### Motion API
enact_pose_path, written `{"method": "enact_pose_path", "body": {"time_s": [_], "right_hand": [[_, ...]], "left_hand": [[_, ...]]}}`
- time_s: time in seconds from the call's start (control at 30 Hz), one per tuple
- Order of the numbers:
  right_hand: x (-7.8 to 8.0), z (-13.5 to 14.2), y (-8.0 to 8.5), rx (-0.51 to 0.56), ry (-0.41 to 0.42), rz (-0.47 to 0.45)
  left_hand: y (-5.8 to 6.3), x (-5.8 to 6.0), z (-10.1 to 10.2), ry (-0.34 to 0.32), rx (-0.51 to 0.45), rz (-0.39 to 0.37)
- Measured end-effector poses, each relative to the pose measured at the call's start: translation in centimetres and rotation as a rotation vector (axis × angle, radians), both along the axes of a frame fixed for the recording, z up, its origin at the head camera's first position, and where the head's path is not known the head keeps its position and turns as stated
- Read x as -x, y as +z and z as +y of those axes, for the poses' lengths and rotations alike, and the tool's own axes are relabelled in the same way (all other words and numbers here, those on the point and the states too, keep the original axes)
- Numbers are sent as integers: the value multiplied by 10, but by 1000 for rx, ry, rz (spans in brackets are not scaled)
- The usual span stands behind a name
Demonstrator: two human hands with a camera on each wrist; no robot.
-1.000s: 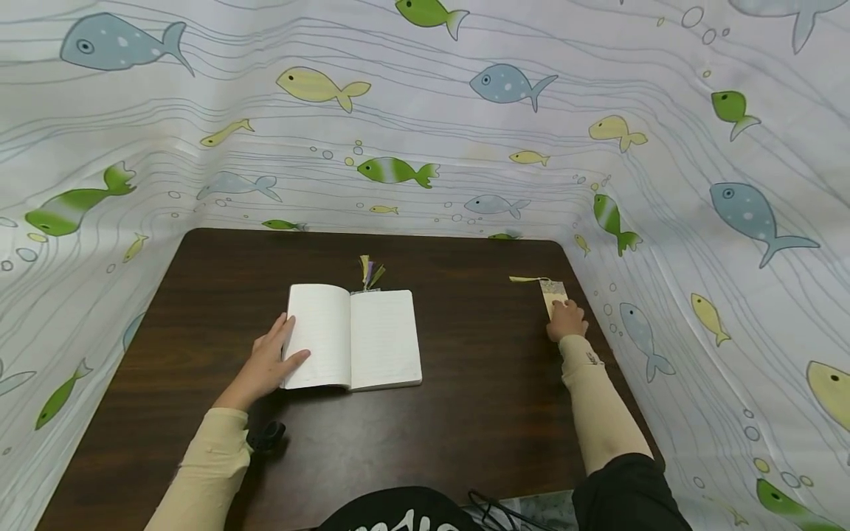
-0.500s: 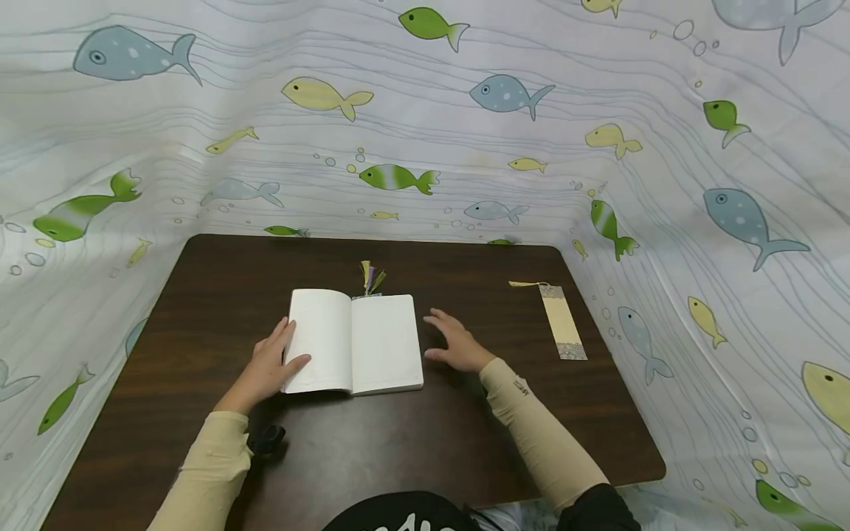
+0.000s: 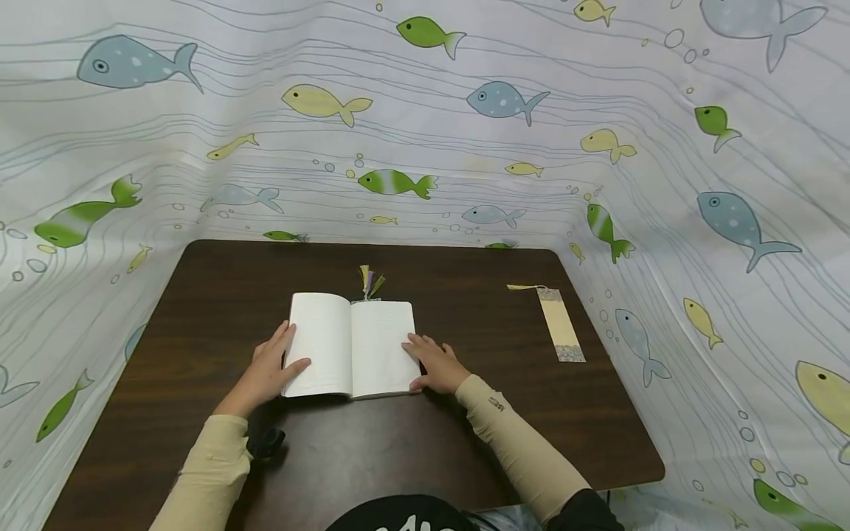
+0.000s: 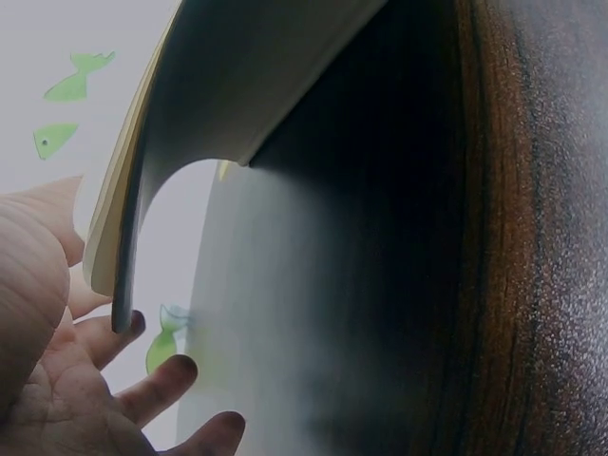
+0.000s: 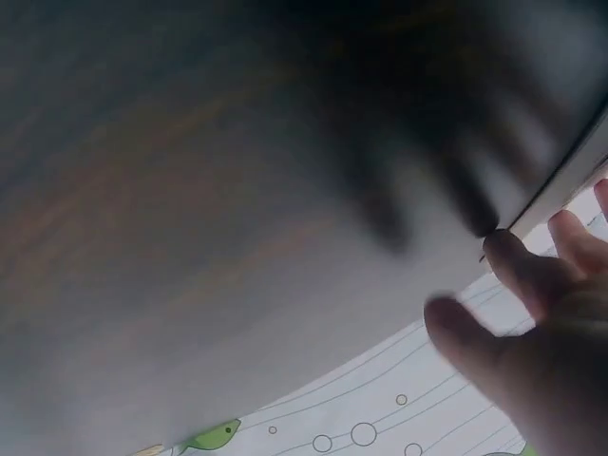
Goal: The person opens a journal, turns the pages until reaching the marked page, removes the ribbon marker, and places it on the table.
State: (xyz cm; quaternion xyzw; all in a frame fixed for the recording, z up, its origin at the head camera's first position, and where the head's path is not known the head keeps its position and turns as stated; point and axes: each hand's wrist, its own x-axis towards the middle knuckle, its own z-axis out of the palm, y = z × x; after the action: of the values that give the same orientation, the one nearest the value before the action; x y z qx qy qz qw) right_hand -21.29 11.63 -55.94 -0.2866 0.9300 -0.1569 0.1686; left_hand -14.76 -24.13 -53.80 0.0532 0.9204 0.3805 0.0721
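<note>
A white cloth (image 3: 425, 136) printed with fish hangs behind and beside a dark wooden table (image 3: 465, 287). On the table, left of centre, a book (image 3: 381, 346) lies open at pale pages, its left half lifted off the tabletop. Tan sleeves (image 3: 527, 450) cover both forearms. The left hand (image 3: 264, 369) holds the book's left side, thumb on the page and the other fingers along the edge and beneath the cover. The right hand (image 3: 436, 365) is fairly wide and relaxed, its fingers resting on the right page's outer edge, its thumb near the lower corner. Well apart, near the table's right edge, lies a yellow bookmark (image 3: 560, 324) with grey patterned ends; a thin yellow tassel (image 3: 522, 287) runs left from its top. Small coloured tassels (image 3: 366, 281) stick out above the book's top edge, near the middle.
</note>
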Motion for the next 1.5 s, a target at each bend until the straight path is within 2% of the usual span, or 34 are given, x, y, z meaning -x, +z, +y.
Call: {"method": "enact_pose_path", "body": {"time_s": [0.27, 0.5, 0.57, 0.63, 0.87, 1.07, 1.13, 1.23, 1.3, 1.43, 1.5], "right_hand": [[-2, -1, -2, -1, -35, 150], [-1, -6, -8, 11, -16, 425], [0, -8, -9, 36, -12, 470], [1, -10, -9, 57, -10, 468], [5, -16, -9, 46, -43, 328], [5, -21, -11, 85, -85, 287], [5, -23, -11, 132, -90, 277], [4, -26, -8, 312, -128, 193], [2, -28, -4, 485, -179, 99], [-4, -36, 7, 831, -295, -167], [-8, -42, 13, 965, -281, -317]], "left_hand": [[-3, -1, 0, 5, 0, -3], [-2, 1, 2, 12, -5, -3], [-2, 0, 3, 13, -4, -8], [-2, 0, 2, 16, -5, -13], [-2, -2, 3, 19, -9, -5], [-2, -3, 3, 19, -1, 0], [-3, -3, 3, 17, 3, 1], [-3, -4, 3, 16, 9, 2], [-3, -4, 3, 16, 12, 4], [-3, -3, 3, 18, 11, 8], [-2, -3, 3, 15, 4, 11]]}}
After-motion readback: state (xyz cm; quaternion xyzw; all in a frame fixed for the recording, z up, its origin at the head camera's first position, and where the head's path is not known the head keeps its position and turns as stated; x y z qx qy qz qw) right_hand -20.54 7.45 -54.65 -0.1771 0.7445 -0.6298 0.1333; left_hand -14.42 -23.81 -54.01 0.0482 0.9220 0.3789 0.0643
